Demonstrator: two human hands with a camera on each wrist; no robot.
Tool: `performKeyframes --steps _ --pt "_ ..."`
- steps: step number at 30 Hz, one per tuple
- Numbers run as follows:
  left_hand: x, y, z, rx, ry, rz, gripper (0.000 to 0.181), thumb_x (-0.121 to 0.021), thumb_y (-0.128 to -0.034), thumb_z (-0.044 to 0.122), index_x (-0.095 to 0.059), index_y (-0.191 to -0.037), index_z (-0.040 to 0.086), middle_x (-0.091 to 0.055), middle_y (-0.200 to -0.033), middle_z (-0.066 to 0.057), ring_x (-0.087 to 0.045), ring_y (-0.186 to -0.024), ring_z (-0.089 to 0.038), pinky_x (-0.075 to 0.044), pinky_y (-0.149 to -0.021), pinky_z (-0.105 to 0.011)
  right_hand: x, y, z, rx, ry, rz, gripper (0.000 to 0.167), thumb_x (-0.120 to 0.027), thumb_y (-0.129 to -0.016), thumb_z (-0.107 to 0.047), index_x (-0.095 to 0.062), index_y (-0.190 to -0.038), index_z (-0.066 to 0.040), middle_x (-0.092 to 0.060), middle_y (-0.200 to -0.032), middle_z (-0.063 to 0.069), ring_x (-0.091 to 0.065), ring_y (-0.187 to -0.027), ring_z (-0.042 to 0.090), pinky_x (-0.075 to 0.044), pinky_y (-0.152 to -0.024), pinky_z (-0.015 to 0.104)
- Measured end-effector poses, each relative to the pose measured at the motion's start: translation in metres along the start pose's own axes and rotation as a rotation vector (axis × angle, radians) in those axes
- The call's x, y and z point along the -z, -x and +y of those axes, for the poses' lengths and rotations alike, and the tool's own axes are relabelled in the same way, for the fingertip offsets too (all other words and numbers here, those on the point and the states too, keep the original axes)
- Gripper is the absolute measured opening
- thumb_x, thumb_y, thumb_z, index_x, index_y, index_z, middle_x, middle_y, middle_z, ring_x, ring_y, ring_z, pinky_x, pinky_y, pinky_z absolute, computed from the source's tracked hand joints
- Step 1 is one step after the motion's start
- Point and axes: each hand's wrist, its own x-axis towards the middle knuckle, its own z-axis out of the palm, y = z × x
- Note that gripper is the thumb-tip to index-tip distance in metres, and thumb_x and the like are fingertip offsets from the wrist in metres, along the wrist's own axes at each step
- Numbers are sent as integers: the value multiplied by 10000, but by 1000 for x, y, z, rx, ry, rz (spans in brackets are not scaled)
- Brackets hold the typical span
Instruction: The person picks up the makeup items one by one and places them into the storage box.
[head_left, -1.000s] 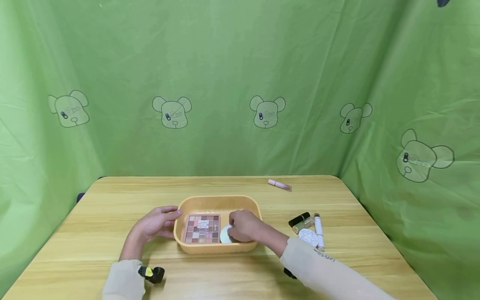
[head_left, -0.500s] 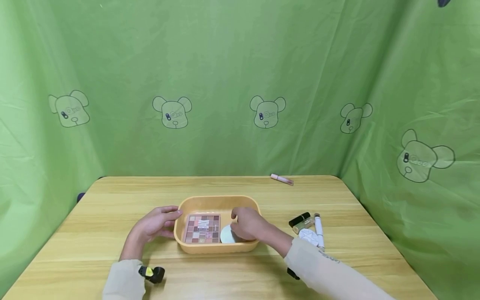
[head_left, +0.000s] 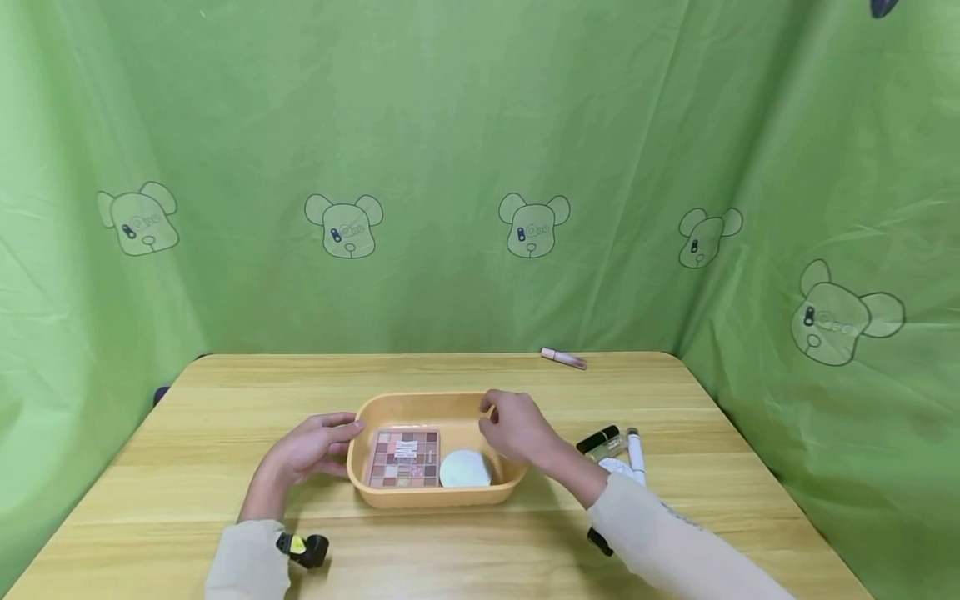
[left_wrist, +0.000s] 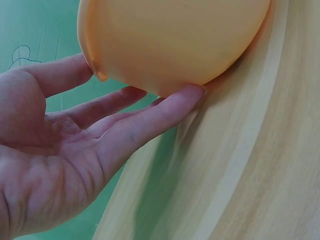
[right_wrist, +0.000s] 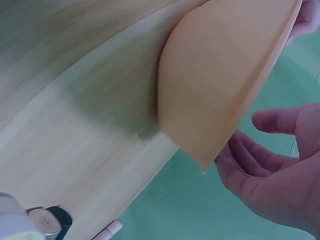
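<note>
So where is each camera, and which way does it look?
Head: on the head, facing forward and down at the tray and table; left hand, right hand, sleeves show.
Left wrist: worn there, facing the tray's left end; left hand shows.
Right wrist: worn there, facing the right end; right hand shows, plus some of the left.
All share the tray.

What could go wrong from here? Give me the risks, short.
The pink tube lies close to the far edge of the table; a nudge might send it off. The right sleeve is near the white tube and could brush it aside. The right hand is at the rim of the tub; catching it might jolt the palette inside.
</note>
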Motion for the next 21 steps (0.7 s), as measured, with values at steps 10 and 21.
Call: performKeyframes --steps 10,21 --pt "1 0 -1 -6 -3 -2 679 -548 -1046 230 -237 -1534 -125 -450 -1455 -381 -568 -1279 -468 -624 -914 -503 15 -2 19 15 -12 192 142 -613 -926 -70 -693 -1026 -10 -638 -715 21 -554 -572 112 -496 -533 256" --pt "2 -2 -2 -4 6 -6 684 -547 -1047 230 -229 -1534 -130 -439 -1461 -386 -565 -1283 -470 -625 -910 -506 30 3 42 -72 30 170 207 -602 -918 -84 -676 -1088 7 -668 -806 67 -573 -601 132 -502 -549 262"
